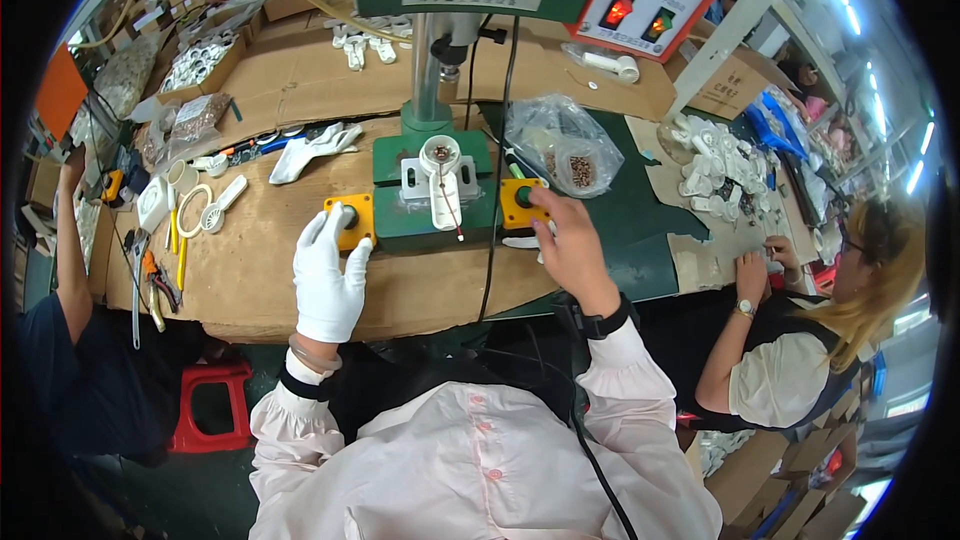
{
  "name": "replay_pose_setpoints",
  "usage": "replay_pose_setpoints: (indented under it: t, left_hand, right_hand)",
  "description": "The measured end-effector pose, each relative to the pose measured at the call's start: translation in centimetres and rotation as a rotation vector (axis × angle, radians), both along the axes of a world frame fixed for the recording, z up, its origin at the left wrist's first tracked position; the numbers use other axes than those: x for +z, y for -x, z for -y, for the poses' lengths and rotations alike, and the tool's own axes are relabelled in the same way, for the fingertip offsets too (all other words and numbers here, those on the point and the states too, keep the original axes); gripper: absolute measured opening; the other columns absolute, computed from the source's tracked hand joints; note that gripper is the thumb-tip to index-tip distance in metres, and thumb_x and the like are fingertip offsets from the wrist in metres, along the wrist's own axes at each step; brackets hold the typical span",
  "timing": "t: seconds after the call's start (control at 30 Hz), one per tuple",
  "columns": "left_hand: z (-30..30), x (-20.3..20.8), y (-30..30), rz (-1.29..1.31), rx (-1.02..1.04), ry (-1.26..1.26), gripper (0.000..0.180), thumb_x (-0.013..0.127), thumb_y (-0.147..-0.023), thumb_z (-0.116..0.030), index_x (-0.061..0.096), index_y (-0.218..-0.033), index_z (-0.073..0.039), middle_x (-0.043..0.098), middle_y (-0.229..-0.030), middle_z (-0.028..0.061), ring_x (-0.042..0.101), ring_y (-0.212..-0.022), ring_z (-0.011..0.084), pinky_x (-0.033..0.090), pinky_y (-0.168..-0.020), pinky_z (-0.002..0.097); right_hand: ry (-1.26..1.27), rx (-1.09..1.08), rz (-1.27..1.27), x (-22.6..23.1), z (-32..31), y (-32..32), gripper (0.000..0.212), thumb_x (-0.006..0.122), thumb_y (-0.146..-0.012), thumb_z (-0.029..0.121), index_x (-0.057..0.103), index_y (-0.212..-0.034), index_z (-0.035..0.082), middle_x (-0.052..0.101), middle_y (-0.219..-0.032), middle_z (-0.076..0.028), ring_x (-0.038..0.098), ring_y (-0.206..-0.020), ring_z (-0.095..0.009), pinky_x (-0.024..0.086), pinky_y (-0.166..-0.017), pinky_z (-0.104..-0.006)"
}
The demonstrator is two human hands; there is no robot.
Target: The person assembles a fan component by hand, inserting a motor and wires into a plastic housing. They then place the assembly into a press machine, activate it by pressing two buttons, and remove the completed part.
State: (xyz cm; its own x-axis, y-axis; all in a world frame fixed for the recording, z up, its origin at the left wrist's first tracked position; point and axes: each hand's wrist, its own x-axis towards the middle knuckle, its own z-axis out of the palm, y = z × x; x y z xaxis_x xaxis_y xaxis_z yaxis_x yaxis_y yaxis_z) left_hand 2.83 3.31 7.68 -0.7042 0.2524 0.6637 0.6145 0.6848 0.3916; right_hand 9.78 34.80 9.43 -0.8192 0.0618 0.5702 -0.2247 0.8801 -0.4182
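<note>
My left hand (328, 285), in a white glove, rests its fingertips on the dark push button of a yellow button box (364, 230). Its thumb stands apart and it grips nothing. My bare right hand (575, 245) reaches to the green button (525, 194) of a second yellow box (511, 214), fingers loosely extended. Between them stands a green bench press (388, 162) with a metal column (431, 70). On its fixture lies a white plastic part (444, 202) with a round head and a handle pointing toward me; a thin reddish strip lies along the handle.
Right of the press is a plastic bag (560, 125) of small copper-coloured pieces. A white glove (312, 152), pliers (160, 285) and white parts lie left. A black cable (499, 170) hangs in front. Co-workers sit on both sides; a heap of white parts (715, 165) lies right.
</note>
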Motion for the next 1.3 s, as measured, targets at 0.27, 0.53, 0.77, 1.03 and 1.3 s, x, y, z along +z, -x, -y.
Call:
replay_pose_setpoints:
  t: [0.27, 0.53, 0.77, 1.03, 1.3]
  left_hand:
    - [-0.2, 0.2, 0.2, 0.102, 0.047, 0.122, 0.046, 0.071, -0.086, -0.015, 0.056, -0.128, 0.0, 0.061, -0.118, 0.0189, 0.057, -0.11, 0.0358, 0.044, -0.098, 0.0438]
    - [1.6, -5.9, 0.2, 0.074, 0.112, -0.466, 0.051, 0.059, -0.096, -0.009, 0.041, -0.142, 0.002, 0.054, -0.134, 0.0195, 0.053, -0.123, 0.0302, 0.04, -0.106, 0.0388]
    - [2.1, -7.0, 1.2, 0.377, 0.084, -0.674, 0.047, 0.047, -0.104, -0.017, 0.037, -0.146, 0.001, 0.05, -0.14, 0.018, 0.048, -0.129, 0.0257, 0.037, -0.11, 0.0365]
    - [2.3, -7.4, 1.6, 0.401, 0.039, -0.701, 0.047, 0.048, -0.104, -0.018, 0.037, -0.146, 0.001, 0.052, -0.138, 0.0171, 0.049, -0.128, 0.0243, 0.038, -0.109, 0.0366]
    - [2.7, -7.0, 0.9, 0.398, 0.077, -0.742, 0.046, 0.049, -0.103, -0.015, 0.038, -0.144, 0.002, 0.052, -0.138, 0.0174, 0.05, -0.127, 0.0242, 0.038, -0.109, 0.0363]
  right_hand:
    - [-0.121, -0.033, -0.01, 0.0, -0.4, 0.8, 0.03, 0.062, -0.086, 0.003, 0.062, -0.116, 0.005, 0.067, -0.106, -0.014, 0.062, -0.1, -0.035, 0.05, -0.084, -0.0404]
    - [-0.167, -0.243, 0.107, -2.7, -11.1, 6.1, 0.014, 0.064, -0.081, 0.012, 0.069, -0.092, 0.006, 0.068, -0.087, -0.015, 0.066, -0.084, -0.036, 0.053, -0.071, -0.0433]
    - [-0.413, -0.408, 0.293, -5.3, -12.0, 9.5, 0.013, 0.062, -0.078, 0.022, 0.073, -0.081, 0.015, 0.068, -0.078, -0.014, 0.067, -0.075, -0.034, 0.053, -0.062, -0.0465]
    - [-0.215, -0.412, 0.12, -3.8, -10.4, 7.3, 0.01, 0.063, -0.077, 0.018, 0.071, -0.078, 0.012, 0.068, -0.076, -0.014, 0.066, -0.072, -0.035, 0.053, -0.061, -0.0445]
    - [-0.03, -0.263, -0.008, -1.9, -8.6, 6.0, 0.013, 0.062, -0.082, 0.015, 0.07, -0.087, 0.007, 0.068, -0.081, -0.018, 0.065, -0.075, -0.038, 0.053, -0.066, -0.0448]
